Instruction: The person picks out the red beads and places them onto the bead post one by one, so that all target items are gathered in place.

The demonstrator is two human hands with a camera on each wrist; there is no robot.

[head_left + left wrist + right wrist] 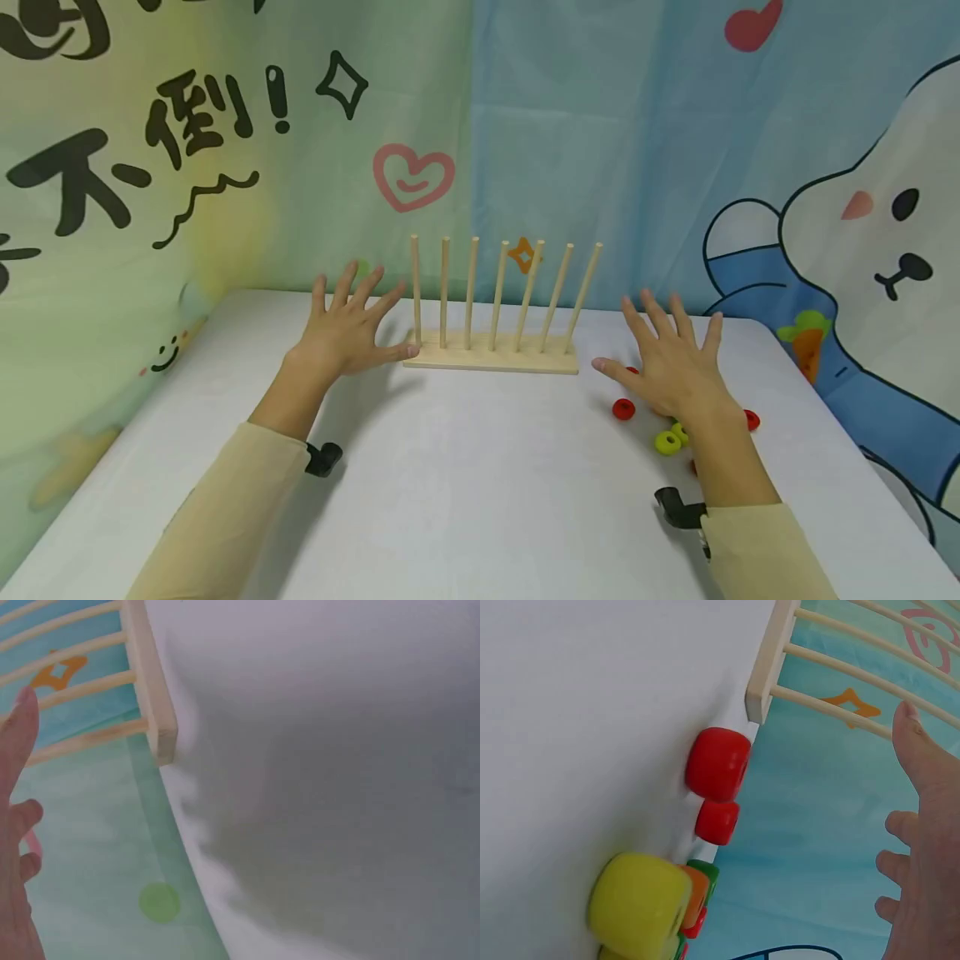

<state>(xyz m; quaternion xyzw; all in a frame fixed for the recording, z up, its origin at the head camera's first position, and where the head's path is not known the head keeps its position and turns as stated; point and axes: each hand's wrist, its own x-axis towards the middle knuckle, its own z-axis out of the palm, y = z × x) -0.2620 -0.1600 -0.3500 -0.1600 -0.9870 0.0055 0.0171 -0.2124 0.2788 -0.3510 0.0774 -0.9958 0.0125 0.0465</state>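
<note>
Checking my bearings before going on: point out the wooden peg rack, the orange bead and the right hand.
Wooden peg rack (491, 359): head view, on its base.
Orange bead (698, 891): right wrist view, on its exposed side.
Right hand (675, 367): head view, on its back.

Wooden peg rack (487, 359): one. Upright pegs (498, 292) on it: seven. Red beads (624, 409): at least three. Yellow beads (667, 442): two visible. Orange bead (697, 892): one visible. Green beads (707, 868): at least one. Full bead total: cannot be told, some being hidden. Hands (675, 367): two. Sleeves (225, 508): two. Black wrist devices (324, 460): two. Surface (480, 483): one.
</note>
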